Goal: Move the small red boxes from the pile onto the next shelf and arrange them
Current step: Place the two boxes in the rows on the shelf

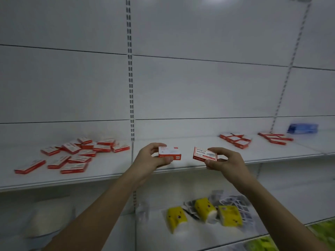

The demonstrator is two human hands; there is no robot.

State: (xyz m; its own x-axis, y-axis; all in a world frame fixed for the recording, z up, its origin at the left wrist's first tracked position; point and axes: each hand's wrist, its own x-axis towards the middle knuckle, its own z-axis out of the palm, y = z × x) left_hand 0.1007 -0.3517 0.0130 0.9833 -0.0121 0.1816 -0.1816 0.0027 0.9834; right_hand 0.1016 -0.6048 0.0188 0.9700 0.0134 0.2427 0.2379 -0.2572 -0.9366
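Both hands, the left hand (154, 158) and right hand (224, 160), each pinch a red box (169, 153) by fingertips right of the pile (72, 154); either may slip during placement.

Pile of boxes (76, 154) scattered on left shelf (108, 171), nearer its right end. Arranged boxes (235, 139) set at back right of next shelf (272, 153); second group (276, 137) further right. One box (169, 153) held in left hand (154, 158), another box (204, 154) in right hand (224, 160), both over next shelf's front edge. Tissue packs (204, 211) laid on lower shelf (181, 238), below hands.
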